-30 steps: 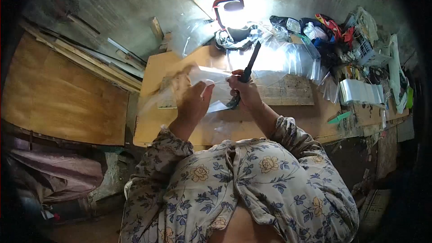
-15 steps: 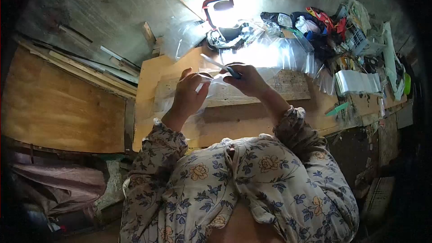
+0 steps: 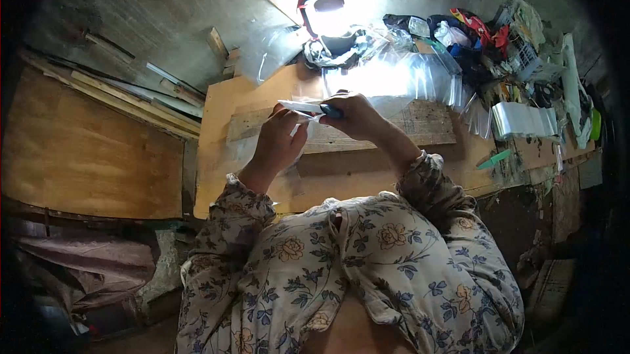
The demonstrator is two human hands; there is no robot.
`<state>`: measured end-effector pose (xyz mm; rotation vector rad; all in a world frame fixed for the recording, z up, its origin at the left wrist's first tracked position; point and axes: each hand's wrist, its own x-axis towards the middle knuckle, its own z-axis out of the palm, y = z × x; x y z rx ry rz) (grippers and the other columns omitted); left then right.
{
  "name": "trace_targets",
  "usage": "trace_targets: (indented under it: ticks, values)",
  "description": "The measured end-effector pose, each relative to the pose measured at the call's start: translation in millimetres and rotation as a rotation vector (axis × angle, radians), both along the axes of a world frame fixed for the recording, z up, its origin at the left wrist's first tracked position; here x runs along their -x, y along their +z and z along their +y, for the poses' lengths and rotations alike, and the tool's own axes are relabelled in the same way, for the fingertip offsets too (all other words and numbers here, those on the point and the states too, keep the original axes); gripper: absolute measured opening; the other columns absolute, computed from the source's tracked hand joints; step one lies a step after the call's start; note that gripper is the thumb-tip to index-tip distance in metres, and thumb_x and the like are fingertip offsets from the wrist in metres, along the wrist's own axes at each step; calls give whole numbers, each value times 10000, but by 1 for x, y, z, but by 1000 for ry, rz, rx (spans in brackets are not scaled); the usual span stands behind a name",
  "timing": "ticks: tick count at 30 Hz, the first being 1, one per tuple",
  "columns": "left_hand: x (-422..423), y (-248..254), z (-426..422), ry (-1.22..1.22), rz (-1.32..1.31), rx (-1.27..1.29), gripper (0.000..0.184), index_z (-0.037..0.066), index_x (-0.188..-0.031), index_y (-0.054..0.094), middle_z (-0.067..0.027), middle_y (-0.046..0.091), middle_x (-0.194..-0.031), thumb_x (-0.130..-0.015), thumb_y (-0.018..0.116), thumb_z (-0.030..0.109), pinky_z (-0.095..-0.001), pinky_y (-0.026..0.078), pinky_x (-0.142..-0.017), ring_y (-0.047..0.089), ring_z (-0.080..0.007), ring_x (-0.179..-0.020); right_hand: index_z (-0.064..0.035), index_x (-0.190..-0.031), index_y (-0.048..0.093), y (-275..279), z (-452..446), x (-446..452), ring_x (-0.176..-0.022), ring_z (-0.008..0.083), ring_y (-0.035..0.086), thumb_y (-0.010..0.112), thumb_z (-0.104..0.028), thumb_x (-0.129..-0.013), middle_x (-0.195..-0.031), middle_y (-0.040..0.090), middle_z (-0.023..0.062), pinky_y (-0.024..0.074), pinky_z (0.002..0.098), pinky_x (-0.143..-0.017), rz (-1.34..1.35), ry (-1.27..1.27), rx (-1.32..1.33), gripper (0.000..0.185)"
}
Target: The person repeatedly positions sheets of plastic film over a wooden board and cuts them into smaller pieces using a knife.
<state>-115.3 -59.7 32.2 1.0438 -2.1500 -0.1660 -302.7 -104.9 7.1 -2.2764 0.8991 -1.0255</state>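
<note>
A knife [image 3: 300, 106] with a dark handle is gripped in my right hand [image 3: 354, 116], its pale blade pointing left toward my other hand. My left hand [image 3: 279, 143] pinches a piece of clear plastic film [image 3: 308, 116] between thumb and fingers, just under the blade. The fingertips of my right hand also meet the film's right side. Both hands are raised over a worn wooden board [image 3: 413, 124] lying on the wooden table [image 3: 354, 180]. How far the film reaches below my left hand is hard to make out.
Behind the board, clear plastic sheets [image 3: 430, 78] lie beneath a bright lamp [image 3: 319, 1]. On the right are a stack of clear bags [image 3: 525, 120], a green-handled tool [image 3: 493, 160] and a grey basket [image 3: 525, 59]. Planks [image 3: 125, 101] lean at the left.
The knife has swung from pointing up and away to pointing left, its blade now by my left fingers. The film, earlier spread wide and blurred, is now held closely between both hands.
</note>
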Motion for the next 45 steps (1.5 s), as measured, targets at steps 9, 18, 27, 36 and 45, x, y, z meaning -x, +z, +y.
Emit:
trace_targets:
  ticks: [9, 18, 27, 36, 45]
  values:
    - [-1, 1, 1, 25, -22, 77, 189, 55, -878, 574, -125, 595, -865, -693, 613, 66, -379, 461, -704, 555, -317, -834, -32, -826, 610, 10, -4, -2, -581, 229, 519, 678, -226, -735, -680, 564, 116, 438, 327, -580, 49, -27, -22, 225]
    - [-14, -68, 2, 358, -129, 19, 152, 58, -826, 621, -110, 610, -952, -746, 603, 185, -483, 324, -912, 563, -272, -906, -34, -791, 592, 37, -35, 35, -611, 194, 555, 578, -303, -782, -665, 575, 106, 446, 327, -598, -65, -152, -224, 269]
    - [-66, -32, -20, 133, 17, -346, 132, 23, -826, 623, -88, 634, -750, -768, 626, 142, -318, 483, -672, 602, -177, -661, -85, -724, 616, 29, -31, 107, -534, 55, 472, 633, -157, -721, -666, 600, 7, 367, 205, -487, -244, -392, -494, 74]
    - [-97, -86, -61, -39, 238, -1308, 214, -20, -877, 625, -62, 632, -784, -805, 623, 182, -256, 491, -643, 586, -125, -659, -77, -736, 608, -78, -17, 109, -516, 57, 429, 585, -122, -756, -689, 589, 19, 321, 185, -441, -338, -476, -1031, 55]
    - [-88, -111, -91, 147, -241, -1198, 225, 1, -738, 647, -66, 625, -644, -724, 692, 221, -253, 449, -549, 572, -110, -586, -34, -736, 614, -130, -33, 96, -574, 102, 514, 649, -79, -690, -678, 609, 43, 401, 241, -528, -164, -597, -971, 74]
